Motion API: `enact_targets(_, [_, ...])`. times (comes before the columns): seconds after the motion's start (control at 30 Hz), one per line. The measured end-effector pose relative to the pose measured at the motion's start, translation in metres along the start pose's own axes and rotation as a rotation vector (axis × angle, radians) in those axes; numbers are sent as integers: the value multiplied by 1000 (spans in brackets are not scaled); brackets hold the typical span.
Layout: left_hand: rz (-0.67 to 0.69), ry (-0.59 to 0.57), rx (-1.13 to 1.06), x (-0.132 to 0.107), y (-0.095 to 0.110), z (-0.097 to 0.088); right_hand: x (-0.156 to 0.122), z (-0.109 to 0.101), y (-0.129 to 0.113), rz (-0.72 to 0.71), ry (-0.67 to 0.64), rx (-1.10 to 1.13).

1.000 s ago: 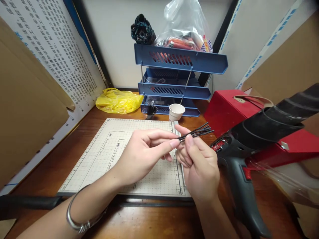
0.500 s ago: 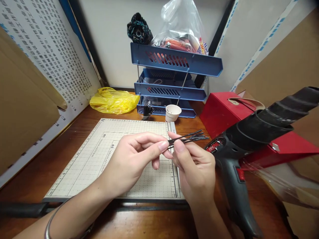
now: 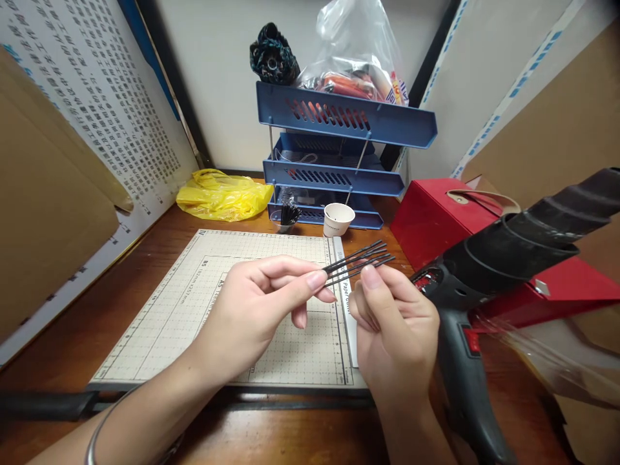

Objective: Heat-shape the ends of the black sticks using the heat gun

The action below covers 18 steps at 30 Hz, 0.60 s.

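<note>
My left hand (image 3: 261, 310) pinches a small bundle of thin black wire-like pieces (image 3: 351, 258) between thumb and forefinger. The pieces fan out to the right, and their far tips look slightly thicker. My right hand (image 3: 394, 316) is closed, its thumb tip and forefinger on the lowest piece near the right end; the exact grip is partly hidden by the thumb. Both hands are raised above a paper cutter (image 3: 159, 323) with a printed grid. More thin black pieces (image 3: 290, 214) stand in a small clear cup behind it.
A white paper cup (image 3: 339, 221) stands before a blue tray rack (image 3: 334, 174). At the right, a black heat gun (image 3: 465, 323) rises close to my right hand, with a red box (image 3: 436, 213) behind it. A yellow plastic bag (image 3: 223, 194) lies at the back left.
My right hand has slid right along the black pieces toward their tips, and the bundle has spread apart. My left hand keeps its pinch, nearly still.
</note>
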<state>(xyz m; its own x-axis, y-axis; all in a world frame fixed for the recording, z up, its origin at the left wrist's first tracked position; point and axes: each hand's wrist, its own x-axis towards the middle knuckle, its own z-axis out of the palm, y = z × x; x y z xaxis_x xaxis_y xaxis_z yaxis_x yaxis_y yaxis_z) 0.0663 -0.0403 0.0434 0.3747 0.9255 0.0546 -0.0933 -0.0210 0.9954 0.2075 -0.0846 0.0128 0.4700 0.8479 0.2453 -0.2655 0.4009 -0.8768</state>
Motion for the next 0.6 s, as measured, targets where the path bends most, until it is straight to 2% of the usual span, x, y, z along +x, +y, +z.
enact_targets(0.23, [-6, 24, -8, -1, 1, 2, 0, -2, 1, -13, -11, -10])
enact_targets(0.43, [16, 70, -18, -3, 4, 4, 1, 1, 2, -37, 83, -19])
enact_targets(0.6, [14, 70, -41, -2, 5, 5, 1, 1, 2, -40, 76, -34])
